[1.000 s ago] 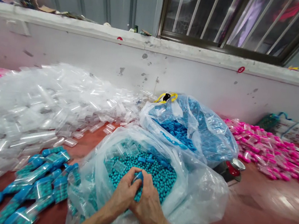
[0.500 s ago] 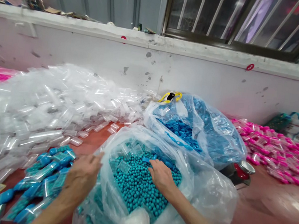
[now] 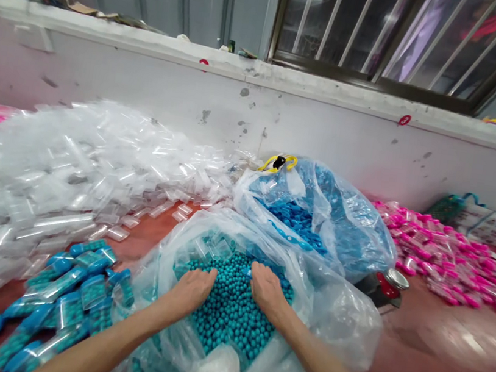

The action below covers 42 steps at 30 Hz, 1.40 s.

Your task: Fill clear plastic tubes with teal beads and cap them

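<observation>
My left hand [image 3: 193, 289] is over the left side of a clear plastic bag [image 3: 175, 243] of teal beads [image 3: 229, 319], its fingers curled closed. Whatever it may hold is hidden. Opposite it, my right hand [image 3: 267, 288] pinches a small blue plastic cap [image 3: 245, 272], only partly visible, just above the beads. Several clear plastic containers [image 3: 209, 247] lie on the beads at the bag's far left. Left of the bag, bead-filled containers with blue caps [image 3: 70, 284] lie in a loose heap.
A large pile of clear containers [image 3: 69, 173] covers the left. Behind the bead bag is a bag of blue caps [image 3: 293, 220]. Pink-capped containers [image 3: 445, 257] lie at right, with a metal-lidded jar [image 3: 395, 280] nearer. A white wall [image 3: 329, 136] stands behind.
My left hand has moved right, from above the filled containers to over the beads. My right hand stays over the bag with the blue cap. The view has shifted slightly.
</observation>
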Tool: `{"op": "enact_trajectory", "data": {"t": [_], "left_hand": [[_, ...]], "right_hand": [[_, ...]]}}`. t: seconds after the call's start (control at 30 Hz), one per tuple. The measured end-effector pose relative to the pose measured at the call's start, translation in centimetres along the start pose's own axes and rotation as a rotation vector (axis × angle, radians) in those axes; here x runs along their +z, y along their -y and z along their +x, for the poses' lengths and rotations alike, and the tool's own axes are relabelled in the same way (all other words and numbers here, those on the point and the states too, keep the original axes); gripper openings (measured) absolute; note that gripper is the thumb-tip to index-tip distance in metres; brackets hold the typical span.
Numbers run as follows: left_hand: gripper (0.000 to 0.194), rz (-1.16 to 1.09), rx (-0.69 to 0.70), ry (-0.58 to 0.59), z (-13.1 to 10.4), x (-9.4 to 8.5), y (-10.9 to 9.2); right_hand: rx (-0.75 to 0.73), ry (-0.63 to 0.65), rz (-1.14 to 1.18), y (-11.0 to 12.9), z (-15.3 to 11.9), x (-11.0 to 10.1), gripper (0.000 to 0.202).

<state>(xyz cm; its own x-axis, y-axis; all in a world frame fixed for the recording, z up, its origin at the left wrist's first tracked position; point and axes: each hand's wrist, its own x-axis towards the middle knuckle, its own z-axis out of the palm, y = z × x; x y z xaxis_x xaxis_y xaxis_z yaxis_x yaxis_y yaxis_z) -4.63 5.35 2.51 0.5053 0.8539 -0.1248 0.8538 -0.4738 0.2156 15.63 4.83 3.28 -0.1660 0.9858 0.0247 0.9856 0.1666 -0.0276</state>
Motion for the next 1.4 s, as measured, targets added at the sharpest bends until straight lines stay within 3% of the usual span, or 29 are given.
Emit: {"op": "enact_trajectory", "data": {"t": [0.2,0.4,0.53,0.7,0.77,0.83,0.93,1.0,1.2,1.4], "left_hand": [[0.026,-0.202,-0.12,0.048,3.0,1.5,-3.2],[0.016,-0.583,-0.177,0.088,6.2,2.8,-5.3],[0.005,-0.94,-0.183,0.183,5.9,2.6,-4.5],[0.028,-1.35,-0.131,0.263,4.3,2.0,-3.6],[0.036,-1.465,-0.144,0.274,4.0,1.9,-3.5],[0.039,-1.554,-0.164,0.266,3.8,1.8,-3.5],[0.04,-1.627,-0.21,0.224,3.5,1.7,-3.5],[0.041,-1.631,-0.253,0.215,3.3,1.6,-3.4],[0.042,-1.583,-0.306,0.257,2.5,1.2,-3.5],[0.041,-1.506,-0.334,0.184,1.7,0.2,-3.2]], "right_hand": [[0.176,0.023,0.072,-0.8,-1.8,0.7,0.033],[0.133,0.104,0.366,-0.6,-1.1,2.8,0.024],[0.164,0.166,0.619,-1.0,-0.4,2.8,0.025],[0.166,0.243,0.835,-1.0,-0.7,1.6,0.026],[0.142,0.205,0.834,-0.9,-1.0,1.0,0.028],[0.11,0.056,0.679,-0.7,-1.4,0.5,0.031],[0.119,-0.164,0.291,-0.3,-1.9,-0.2,0.04],[0.129,-0.197,0.196,0.0,-2.1,-0.7,0.041],[-0.032,-0.057,0.53,0.8,-2.3,-1.1,0.032],[-0.053,0.005,0.361,-0.5,-2.9,-1.1,0.03]]}}
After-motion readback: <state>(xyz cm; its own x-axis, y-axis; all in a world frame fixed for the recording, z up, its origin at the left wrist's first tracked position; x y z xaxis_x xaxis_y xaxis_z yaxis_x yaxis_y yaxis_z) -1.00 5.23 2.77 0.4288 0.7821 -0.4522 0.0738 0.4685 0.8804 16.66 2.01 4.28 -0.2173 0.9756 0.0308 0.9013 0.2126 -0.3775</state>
